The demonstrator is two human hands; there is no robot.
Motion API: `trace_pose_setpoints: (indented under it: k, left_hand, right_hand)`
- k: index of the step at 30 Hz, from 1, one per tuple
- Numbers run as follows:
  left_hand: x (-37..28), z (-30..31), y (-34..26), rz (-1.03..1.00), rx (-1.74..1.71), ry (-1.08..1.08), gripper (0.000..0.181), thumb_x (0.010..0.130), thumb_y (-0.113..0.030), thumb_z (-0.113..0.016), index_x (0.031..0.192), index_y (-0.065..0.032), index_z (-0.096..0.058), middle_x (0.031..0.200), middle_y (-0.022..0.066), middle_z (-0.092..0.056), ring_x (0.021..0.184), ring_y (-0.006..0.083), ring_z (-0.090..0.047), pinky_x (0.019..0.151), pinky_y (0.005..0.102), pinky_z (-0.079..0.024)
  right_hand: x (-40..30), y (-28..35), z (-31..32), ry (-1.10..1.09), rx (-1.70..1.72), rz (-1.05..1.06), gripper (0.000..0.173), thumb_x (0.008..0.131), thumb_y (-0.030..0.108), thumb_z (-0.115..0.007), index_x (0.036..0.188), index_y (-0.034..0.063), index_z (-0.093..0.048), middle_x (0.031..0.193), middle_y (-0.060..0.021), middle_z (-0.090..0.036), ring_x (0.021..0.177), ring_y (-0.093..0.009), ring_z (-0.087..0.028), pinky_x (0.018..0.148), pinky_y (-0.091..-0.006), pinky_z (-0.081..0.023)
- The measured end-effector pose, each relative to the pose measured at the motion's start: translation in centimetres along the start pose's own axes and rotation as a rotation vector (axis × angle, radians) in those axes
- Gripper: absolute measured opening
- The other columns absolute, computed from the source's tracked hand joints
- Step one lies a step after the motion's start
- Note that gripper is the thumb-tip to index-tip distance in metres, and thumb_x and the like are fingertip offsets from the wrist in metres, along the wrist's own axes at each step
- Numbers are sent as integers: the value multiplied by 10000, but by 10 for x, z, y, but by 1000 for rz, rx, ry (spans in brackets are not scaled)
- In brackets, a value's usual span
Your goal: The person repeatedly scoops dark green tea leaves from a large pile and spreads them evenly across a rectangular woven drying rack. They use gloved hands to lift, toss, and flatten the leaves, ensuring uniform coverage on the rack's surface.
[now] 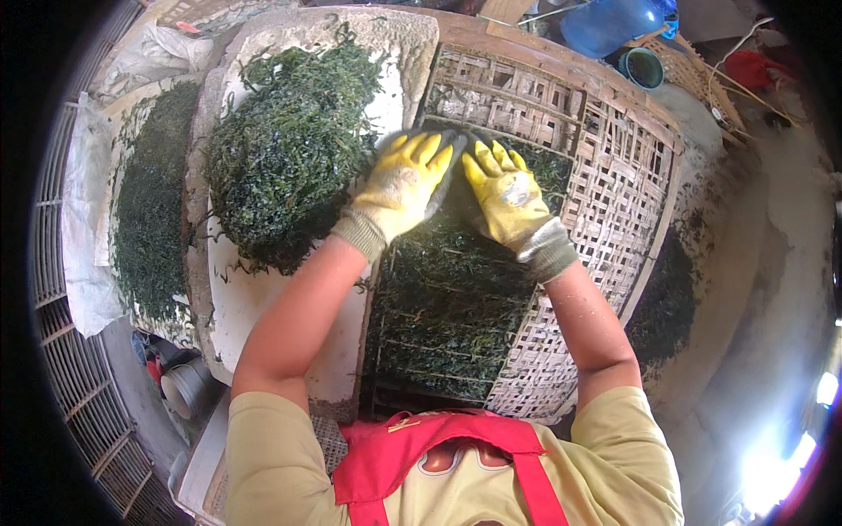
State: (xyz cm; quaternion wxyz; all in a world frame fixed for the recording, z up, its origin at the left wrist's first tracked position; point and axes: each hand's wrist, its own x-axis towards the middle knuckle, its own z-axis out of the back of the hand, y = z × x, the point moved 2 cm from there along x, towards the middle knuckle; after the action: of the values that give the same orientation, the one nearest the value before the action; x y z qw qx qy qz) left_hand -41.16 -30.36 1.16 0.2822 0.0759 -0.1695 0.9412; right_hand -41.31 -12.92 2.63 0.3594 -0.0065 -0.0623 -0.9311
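My left hand, in a yellow rubber-coated work glove with a knit cuff, is palm down near the right side of a heap of chopped green seaweed. My right hand, gloved alike, lies palm down over a slatted tray spread with seaweed. The fingers of both hands point away from me and are slightly apart. Dark blur surrounds the fingertips and the gap between the hands; whether it is seaweed or something else, I cannot tell. The palms are hidden.
A pale slab bears the heap. Woven bamboo matting in a wooden frame is to the right. Farther left, another board carries seaweed beside plastic sheeting. A blue water jug and a green cup are at the back.
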Motion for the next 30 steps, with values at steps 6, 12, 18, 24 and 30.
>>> trace_pose_setpoints:
  k: [6, 12, 18, 24, 30]
  left_hand:
    - [-1, -12, 4, 4, 87, 40, 494, 803, -195, -558, 1278, -72, -504, 1296, 129, -499, 1205, 278, -469, 1044, 425, -328]
    - [4, -10, -4, -111, 114, -66, 436, 884, -284, -524, 1261, -66, -521, 1276, 102, -527, 1209, 241, -476, 1091, 400, -297]
    - [-2, -16, 2, -81, 117, -84, 389, 884, -222, -525, 1242, -71, -536, 1277, 103, -520, 1189, 256, -487, 1072, 393, -324]
    - [-57, 5, 15, 279, 121, -99, 377, 850, -103, -503, 1219, -27, -527, 1312, 178, -465, 1232, 310, -446, 1063, 395, -352]
    - [-208, 26, 6, 335, 60, 14, 458, 823, -126, -518, 1262, 3, -506, 1312, 243, -450, 1219, 393, -428, 1066, 477, -307]
  right_hand:
    - [-44, -29, 21, 171, -64, -255, 520, 855, 253, -524, 1321, 30, -459, 1376, -184, -439, 1297, -327, -399, 1089, -428, -291]
    - [-63, -32, 15, -125, -72, -240, 536, 893, 296, -492, 1363, 47, -423, 1390, -169, -427, 1268, -336, -417, 1113, -475, -232]
    - [-68, -35, -15, -133, -99, -255, 565, 929, 295, -476, 1430, 84, -324, 1448, -149, -351, 1313, -362, -345, 1124, -497, -171]
    - [-71, -34, -8, 40, -187, -316, 680, 847, 322, -566, 1429, 74, -317, 1448, -161, -354, 1343, -339, -318, 1130, -490, -164]
    - [-20, 44, 35, -169, 24, -90, 756, 715, 251, -691, 1365, 24, -380, 1363, -188, -445, 1297, -350, -380, 1101, -496, -234]
